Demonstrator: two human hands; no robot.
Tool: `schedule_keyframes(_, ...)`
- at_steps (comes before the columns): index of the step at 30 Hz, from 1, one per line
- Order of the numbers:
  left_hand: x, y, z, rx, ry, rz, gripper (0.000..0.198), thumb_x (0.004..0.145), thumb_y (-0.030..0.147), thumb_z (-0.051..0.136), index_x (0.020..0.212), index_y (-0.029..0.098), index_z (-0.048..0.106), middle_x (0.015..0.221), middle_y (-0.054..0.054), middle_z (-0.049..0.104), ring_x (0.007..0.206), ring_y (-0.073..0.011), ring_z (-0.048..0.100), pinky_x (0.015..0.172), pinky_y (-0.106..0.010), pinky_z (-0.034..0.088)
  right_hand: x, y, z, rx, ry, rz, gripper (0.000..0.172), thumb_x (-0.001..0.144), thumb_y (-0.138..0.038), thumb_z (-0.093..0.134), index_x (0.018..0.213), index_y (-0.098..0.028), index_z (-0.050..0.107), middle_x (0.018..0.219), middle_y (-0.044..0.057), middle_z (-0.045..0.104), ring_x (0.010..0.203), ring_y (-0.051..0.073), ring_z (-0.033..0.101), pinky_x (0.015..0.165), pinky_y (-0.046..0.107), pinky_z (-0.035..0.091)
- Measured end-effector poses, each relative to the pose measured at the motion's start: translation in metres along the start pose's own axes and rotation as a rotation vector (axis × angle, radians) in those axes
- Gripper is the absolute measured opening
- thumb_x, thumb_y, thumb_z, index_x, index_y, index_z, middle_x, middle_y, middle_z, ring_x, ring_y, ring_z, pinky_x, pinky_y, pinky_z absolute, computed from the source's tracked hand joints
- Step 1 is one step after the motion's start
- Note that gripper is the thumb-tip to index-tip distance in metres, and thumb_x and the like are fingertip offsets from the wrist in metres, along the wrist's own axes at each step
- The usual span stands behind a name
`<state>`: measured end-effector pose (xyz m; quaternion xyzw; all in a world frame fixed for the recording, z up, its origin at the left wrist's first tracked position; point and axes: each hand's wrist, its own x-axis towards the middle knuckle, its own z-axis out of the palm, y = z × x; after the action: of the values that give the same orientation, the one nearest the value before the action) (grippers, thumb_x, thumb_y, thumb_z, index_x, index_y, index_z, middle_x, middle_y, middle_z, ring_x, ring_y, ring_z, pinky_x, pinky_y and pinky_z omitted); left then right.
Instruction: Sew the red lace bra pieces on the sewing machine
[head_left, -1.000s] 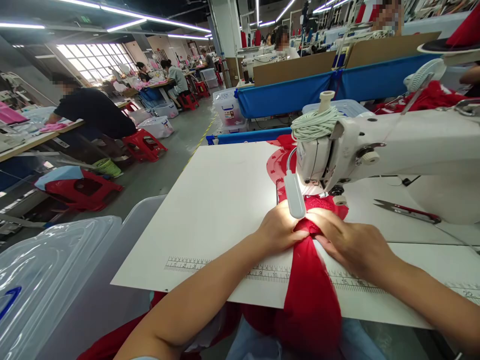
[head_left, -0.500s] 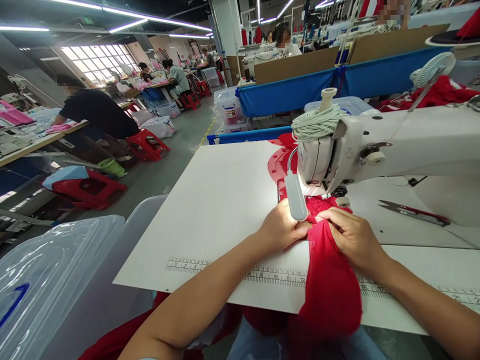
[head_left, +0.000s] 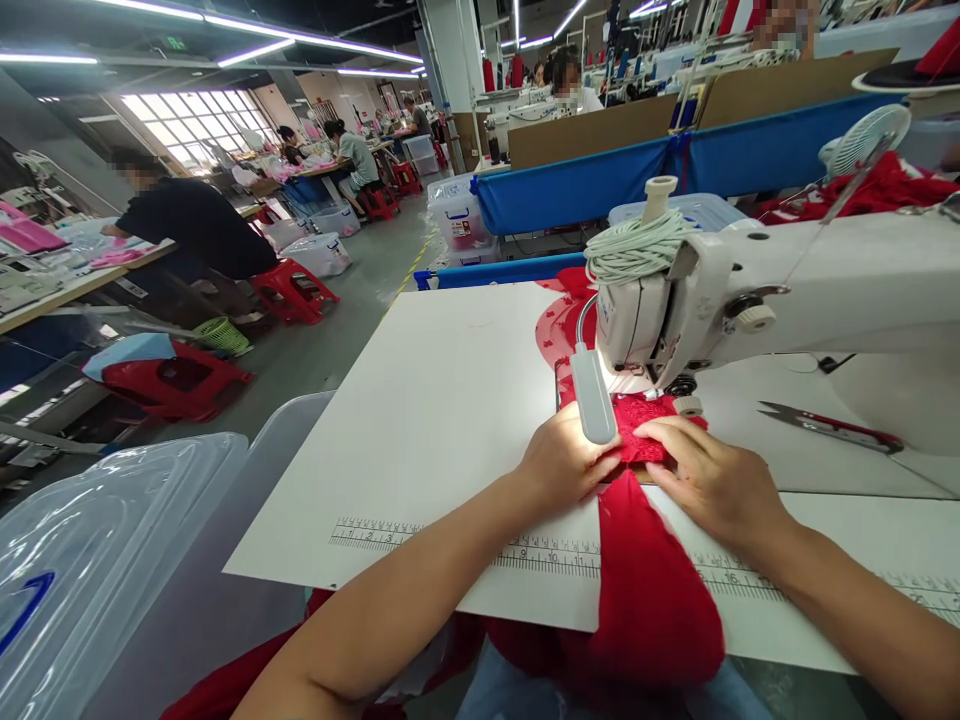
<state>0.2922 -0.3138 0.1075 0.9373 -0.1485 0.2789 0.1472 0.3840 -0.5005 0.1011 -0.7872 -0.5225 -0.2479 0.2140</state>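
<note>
Just beyond the left hand and the right hand stands a white sewing machine, with a coil of pale green cord upon its head. A small lamp hangs in front of the left fingertips and hides them partly (so their exact contact cannot be seen). To the right of the right hand, thread snips lie on the white tabletop. On the near side of both hands runs a printed ruler scale, which the forearms and the cloth cover in places. Well to the left of the left hand is a clear plastic lid, and farther away a person in a dark top sits.

The red fabric is between and under the hands; it reaches beneath the machine's head and, toward the person, falls over the table edge. The left hand rests low upon it; whether its fingers pinch, I cannot tell. The right hand is loosely spread, thumb parted from the forefinger, fingertips touching the fabric.
</note>
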Motion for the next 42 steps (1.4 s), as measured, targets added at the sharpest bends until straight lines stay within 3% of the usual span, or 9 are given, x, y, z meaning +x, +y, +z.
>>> schedule_keyframes(3,0.0,0.002,0.0,0.132,-0.064,0.03,0.026,0.096,0.022,0.045,0.077,0.018,0.063,0.07,-0.002,0.058,0.066,-0.0136,0.049,0.06,-0.026,0.042,0.0,0.002,0.001,0.028,-0.017,-0.013,0.024,0.085,-0.006,0.042,0.093,-0.02,0.06,0.095,0.001,0.07,0.067,0.011,0.063,0.047,0.022,0.038)
schedule_keyframes(8,-0.001,0.008,-0.006,0.223,-0.129,0.068,0.033,0.087,0.006,0.04,0.061,0.018,0.055,0.057,0.001,0.044,0.052,-0.0118,0.034,0.045,-0.025,0.021,0.0,0.007,0.001,-0.001,-0.04,-0.063,0.024,0.079,-0.003,0.04,0.081,-0.019,0.057,0.087,0.002,0.067,0.057,0.009,0.055,0.043,0.022,0.03)
schedule_keyframes(11,-0.001,0.015,-0.018,0.249,-0.196,0.079,0.032,0.092,0.01,0.037,0.075,0.017,0.064,0.069,-0.002,0.056,0.054,-0.0123,0.04,0.046,-0.026,0.025,0.001,0.008,0.0,-0.021,-0.053,-0.081,0.023,0.079,-0.002,0.04,0.079,-0.019,0.056,0.085,0.002,0.065,0.052,0.009,0.05,0.042,0.022,0.027)
schedule_keyframes(13,0.001,0.02,-0.028,0.257,-0.272,0.083,0.037,0.1,0.025,0.033,0.089,0.017,0.068,0.082,-0.005,0.063,0.058,-0.0135,0.047,0.046,-0.027,0.027,0.002,0.008,-0.001,-0.019,-0.043,-0.089,0.023,0.078,-0.001,0.04,0.077,-0.018,0.055,0.082,0.002,0.065,0.051,0.009,0.049,0.042,0.022,0.027)
schedule_keyframes(15,0.003,0.025,-0.036,0.26,-0.309,0.086,0.055,0.104,0.042,0.021,0.097,0.017,0.069,0.091,-0.009,0.066,0.059,-0.0148,0.05,0.048,-0.028,0.028,0.003,0.008,-0.001,-0.014,-0.026,-0.092,0.023,0.078,-0.001,0.039,0.074,-0.019,0.053,0.079,0.001,0.063,0.049,0.009,0.046,0.042,0.022,0.026)
schedule_keyframes(20,0.004,0.031,-0.04,0.319,-0.22,0.072,0.082,0.099,0.057,0.0,0.096,0.019,0.073,0.095,-0.012,0.07,0.058,-0.0162,0.049,0.055,-0.031,0.032,0.006,0.008,0.0,-0.03,0.011,-0.112,0.023,0.078,-0.001,0.038,0.068,-0.019,0.048,0.066,-0.001,0.055,0.045,0.009,0.04,0.04,0.022,0.023)
schedule_keyframes(25,0.0,0.032,-0.036,0.325,-0.206,0.073,0.081,0.099,0.06,0.002,0.1,0.018,0.072,0.099,-0.014,0.071,0.058,-0.0163,0.052,0.059,-0.033,0.034,0.006,0.008,0.0,-0.063,0.023,-0.115,0.026,0.075,0.003,0.037,0.063,-0.019,0.042,0.059,-0.003,0.044,0.044,0.009,0.034,0.039,0.024,0.019)
schedule_keyframes(31,0.001,0.033,-0.036,0.324,-0.171,0.076,0.08,0.098,0.06,0.004,0.103,0.018,0.072,0.1,-0.015,0.071,0.064,-0.0192,0.057,0.061,-0.033,0.035,0.006,0.011,0.001,-0.069,0.008,-0.127,0.025,0.072,0.004,0.038,0.063,-0.019,0.042,0.06,-0.002,0.043,0.044,0.009,0.033,0.04,0.024,0.019)
schedule_keyframes(42,-0.004,0.03,-0.033,0.314,-0.292,0.053,0.07,0.099,0.062,0.017,0.113,0.018,0.069,0.105,-0.016,0.07,0.075,-0.0216,0.063,0.069,-0.036,0.04,0.005,0.013,0.002,-0.069,-0.01,-0.111,0.025,0.075,0.002,0.038,0.065,-0.019,0.044,0.06,-0.002,0.046,0.043,0.01,0.036,0.041,0.026,0.018)
